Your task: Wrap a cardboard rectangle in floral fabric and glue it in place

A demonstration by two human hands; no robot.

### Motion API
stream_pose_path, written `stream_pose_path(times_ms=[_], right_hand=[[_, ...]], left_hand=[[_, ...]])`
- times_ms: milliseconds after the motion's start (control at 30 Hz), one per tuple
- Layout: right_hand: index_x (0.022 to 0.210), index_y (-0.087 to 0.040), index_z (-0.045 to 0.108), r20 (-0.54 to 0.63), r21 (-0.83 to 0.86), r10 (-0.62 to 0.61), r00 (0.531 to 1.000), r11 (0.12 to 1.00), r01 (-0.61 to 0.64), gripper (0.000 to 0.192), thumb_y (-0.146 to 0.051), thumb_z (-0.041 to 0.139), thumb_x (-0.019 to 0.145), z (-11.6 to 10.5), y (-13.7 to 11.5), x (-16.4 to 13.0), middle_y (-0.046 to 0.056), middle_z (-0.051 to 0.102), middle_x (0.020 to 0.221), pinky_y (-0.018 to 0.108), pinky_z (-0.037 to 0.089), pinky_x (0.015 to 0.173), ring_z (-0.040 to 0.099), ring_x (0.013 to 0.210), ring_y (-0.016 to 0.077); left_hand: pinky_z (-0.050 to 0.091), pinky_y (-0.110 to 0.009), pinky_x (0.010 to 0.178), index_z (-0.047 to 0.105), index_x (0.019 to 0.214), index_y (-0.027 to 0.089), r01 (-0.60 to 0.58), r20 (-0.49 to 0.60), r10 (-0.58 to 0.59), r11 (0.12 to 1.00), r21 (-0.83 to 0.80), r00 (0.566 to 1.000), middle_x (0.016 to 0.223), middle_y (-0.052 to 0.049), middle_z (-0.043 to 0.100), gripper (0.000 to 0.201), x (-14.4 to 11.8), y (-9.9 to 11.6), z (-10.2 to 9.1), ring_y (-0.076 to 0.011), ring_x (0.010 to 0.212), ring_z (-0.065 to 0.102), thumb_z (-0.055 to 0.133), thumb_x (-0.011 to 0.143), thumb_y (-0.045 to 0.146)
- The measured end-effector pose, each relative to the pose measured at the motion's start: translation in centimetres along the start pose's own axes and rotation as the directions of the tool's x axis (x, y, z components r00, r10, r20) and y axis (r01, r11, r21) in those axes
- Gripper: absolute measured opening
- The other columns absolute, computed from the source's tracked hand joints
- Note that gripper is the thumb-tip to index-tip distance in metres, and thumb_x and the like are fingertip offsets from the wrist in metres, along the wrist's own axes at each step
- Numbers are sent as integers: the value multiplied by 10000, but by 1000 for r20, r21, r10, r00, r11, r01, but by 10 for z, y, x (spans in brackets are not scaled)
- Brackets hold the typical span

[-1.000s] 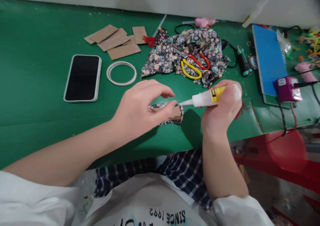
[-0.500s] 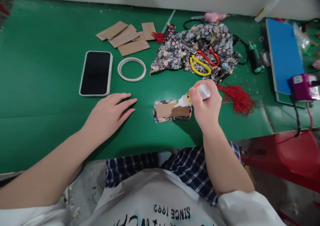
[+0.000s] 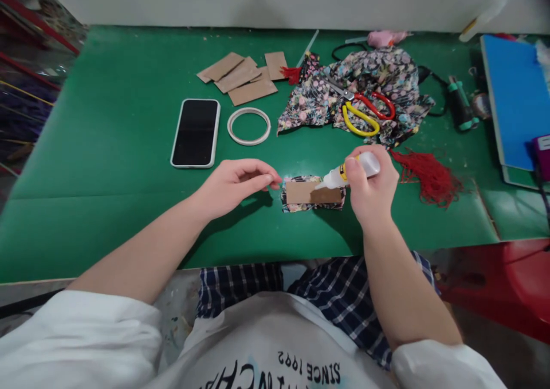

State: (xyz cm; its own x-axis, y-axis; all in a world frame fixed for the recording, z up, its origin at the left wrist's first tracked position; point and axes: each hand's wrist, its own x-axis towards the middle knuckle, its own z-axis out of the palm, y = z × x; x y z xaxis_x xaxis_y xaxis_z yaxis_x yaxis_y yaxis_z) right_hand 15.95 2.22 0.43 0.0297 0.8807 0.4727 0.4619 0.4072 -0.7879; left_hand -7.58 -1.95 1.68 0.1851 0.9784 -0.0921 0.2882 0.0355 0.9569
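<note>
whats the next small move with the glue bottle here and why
Probably draw the glue bottle leftward along the cardboard piece, leaving a line of glue. The right hand holds its nozzle down at the right part of the card, which lies on the floral fabric scrap. The left hand has its fingertips beside the left edge, placed to steady it.

The right hand [image 3: 370,189] covers most of the glue bottle [image 3: 352,170], so its label cannot be read. At the desk's [image 3: 107,165] right edge the blue board [image 3: 518,99] and a purple device [image 3: 542,157] are cut off. The far-left clutter [image 3: 26,79] is too blurred to identify.
</note>
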Motion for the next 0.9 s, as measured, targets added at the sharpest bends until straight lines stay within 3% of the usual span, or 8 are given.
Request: stream_pose_path(times_ms=[167,333,467,600,667,767,833,900], right_hand=[[723,-209,540,1,7,16,1000,1000,-16,285,-490,572,765,0,3,0,-34,554,627,233,392,486,478,526,82],[731,-210,550,5,5,8,1000,1000,-8,283,-491,573,764,1,5,0,-33,558,624,242,390,494,477,529,87],[723,-206,558,-30,18,-13,999,1000,13,292,-493,559,777,1,4,0,-25,560,622,246,374,487,473,527,92],[732,-205,569,-61,34,-4,998,999,6,302,-499,539,795,1,0,1,-19,560,624,244,366,478,471,520,94],[736,-211,574,-51,33,-17,999,999,19,312,-516,537,791,2,-3,2,-17,561,626,246,373,484,475,524,96],[734,-220,568,-9,18,-30,1000,999,30,319,-534,537,784,7,-8,4,-18,568,636,248,387,491,485,532,99],[741,-225,559,31,0,-17,999,1000,17,317,-539,540,779,11,-12,5,-19,578,648,246,393,486,491,528,98],[747,-227,550,67,-21,-4,998,1000,6,312,-538,546,773,16,-15,6,-20,587,654,242,397,483,493,521,94]], left_hand=[[562,-313,722,694,774,155,32,-5,-34,977,-212,999,725,-48,695,133,4,-6,9,-159,705,664,627,749,266],[569,-342,687,698,728,177,14,-54,-28,971,-237,998,692,-41,695,114,1,-12,7,-181,690,663,654,704,279],[560,-312,628,680,711,165,-50,-73,40,989,-142,997,667,-35,684,122,1,-11,5,-169,654,653,664,709,286],[549,-278,670,669,811,162,-115,-31,118,989,88,993,771,-40,697,153,-2,-4,7,-151,714,657,604,793,300],[536,-270,751,665,869,167,-253,59,246,927,276,967,847,-38,703,161,-5,0,12,-139,791,655,527,849,249],[505,-285,867,638,1003,168,-521,293,431,708,476,854,989,-42,692,289,-15,2,31,-136,949,628,388,871,107],[456,-357,964,612,1085,142,-613,384,481,559,558,788,1161,-101,627,302,-25,0,51,-203,1124,556,413,860,118],[369,-459,1037,571,1164,125,-560,394,408,474,679,824,1308,-187,499,366,-35,-3,73,-307,1254,428,562,832,279]])
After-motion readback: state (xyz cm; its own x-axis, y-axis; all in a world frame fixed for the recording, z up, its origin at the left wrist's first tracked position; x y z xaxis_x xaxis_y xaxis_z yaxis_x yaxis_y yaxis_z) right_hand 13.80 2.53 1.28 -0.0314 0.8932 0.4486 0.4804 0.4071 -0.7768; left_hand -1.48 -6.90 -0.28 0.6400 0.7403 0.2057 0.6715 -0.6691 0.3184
